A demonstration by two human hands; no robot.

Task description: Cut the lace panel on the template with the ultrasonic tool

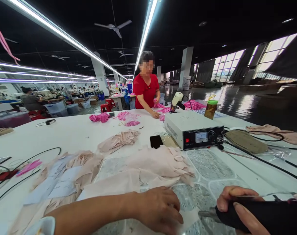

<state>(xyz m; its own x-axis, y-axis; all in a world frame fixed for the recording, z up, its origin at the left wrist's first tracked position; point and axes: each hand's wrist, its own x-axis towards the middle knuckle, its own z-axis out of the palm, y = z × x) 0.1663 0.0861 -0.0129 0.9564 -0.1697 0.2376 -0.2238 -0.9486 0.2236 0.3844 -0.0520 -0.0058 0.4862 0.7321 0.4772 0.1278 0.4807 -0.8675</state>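
My left hand (160, 209) is bent over a small pale beige fabric piece (191, 219), its fingertips close together on the cloth at the table's front. Part of that piece shows past the fingers; the rest is hidden beneath them. In my right hand (246, 209) is a black handheld tool (268, 212), with the fingers wrapped round its body. Its metal tip (207, 213) points left and meets or hovers just over the fabric's right edge; I cannot tell which. Behind my left hand lies a loose stack of beige fabric pieces (160, 163).
A generator box (197, 130) with a dial stands behind, its black cable (266, 161) running right. A phone (156, 141), cup (210, 109) and paper-wrapped fabric bundle (65, 176) lie about. Across the white table (70, 133), a person in red (147, 88) handles pink cloth.
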